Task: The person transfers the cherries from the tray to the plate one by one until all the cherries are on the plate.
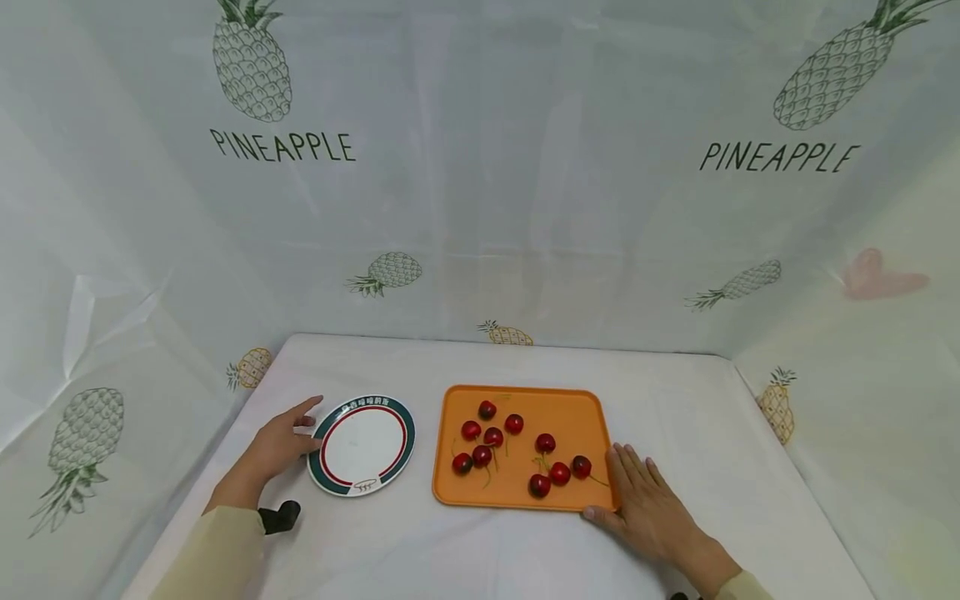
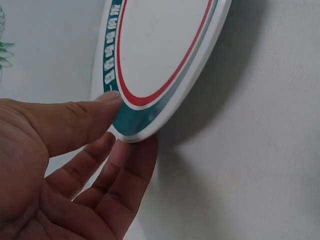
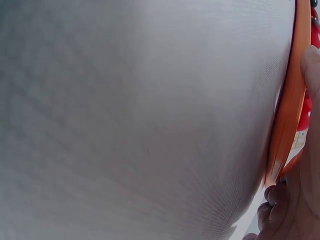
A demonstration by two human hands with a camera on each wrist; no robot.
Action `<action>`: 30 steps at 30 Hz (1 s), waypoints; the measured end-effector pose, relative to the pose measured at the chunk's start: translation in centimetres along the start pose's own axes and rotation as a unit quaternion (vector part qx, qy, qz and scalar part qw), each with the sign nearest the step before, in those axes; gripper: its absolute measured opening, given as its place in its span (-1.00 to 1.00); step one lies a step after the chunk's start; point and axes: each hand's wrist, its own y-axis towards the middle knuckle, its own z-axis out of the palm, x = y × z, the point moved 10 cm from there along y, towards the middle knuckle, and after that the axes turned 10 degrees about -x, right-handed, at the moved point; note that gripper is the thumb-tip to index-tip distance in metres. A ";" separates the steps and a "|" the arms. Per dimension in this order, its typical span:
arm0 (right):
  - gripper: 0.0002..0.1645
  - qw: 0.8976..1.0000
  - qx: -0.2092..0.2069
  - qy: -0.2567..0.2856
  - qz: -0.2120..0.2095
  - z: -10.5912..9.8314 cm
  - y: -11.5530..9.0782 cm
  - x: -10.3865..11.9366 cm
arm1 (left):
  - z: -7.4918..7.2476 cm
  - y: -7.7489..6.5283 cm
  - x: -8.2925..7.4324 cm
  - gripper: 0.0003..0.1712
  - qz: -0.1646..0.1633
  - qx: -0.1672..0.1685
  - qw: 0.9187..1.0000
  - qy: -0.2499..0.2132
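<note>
A white plate (image 1: 363, 452) with a green band and a red ring lies left of centre. My left hand (image 1: 276, 446) pinches its left rim; in the left wrist view the thumb (image 2: 90, 117) is on the green band and the fingers (image 2: 135, 170) are at the underside. To the right is an orange tray (image 1: 566, 408) holding several dark red cherries (image 1: 492, 437), some with green stems. My right hand (image 1: 648, 504) touches the tray's near right corner with straight fingers, its thumb (image 1: 602, 518) at the front edge.
White cloth (image 1: 420, 550) covers the table. Behind and at both sides hangs a pale curtain (image 1: 487, 183) printed with pineapples. A black wrist-camera piece (image 1: 280, 517) sits at the left sleeve (image 1: 217, 554).
</note>
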 end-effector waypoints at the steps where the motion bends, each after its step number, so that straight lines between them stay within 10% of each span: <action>1: 0.26 1.000 0.001 -0.001 0.000 0.0 0.0 0.0 | 0.2 0.1 0.2 -0.03 -0.004 0.007 1.000 -0.006; 13: 0.25 1.000 -0.005 -0.008 -0.010 -0.2 0.1 0.2 | 1.9 -0.3 0.4 -0.05 -0.049 0.067 0.991 -0.104; 30: 0.25 1.000 -0.007 -0.010 -0.010 -0.2 0.2 0.0 | 3.5 -0.4 1.0 -0.13 -0.082 0.060 0.982 -0.159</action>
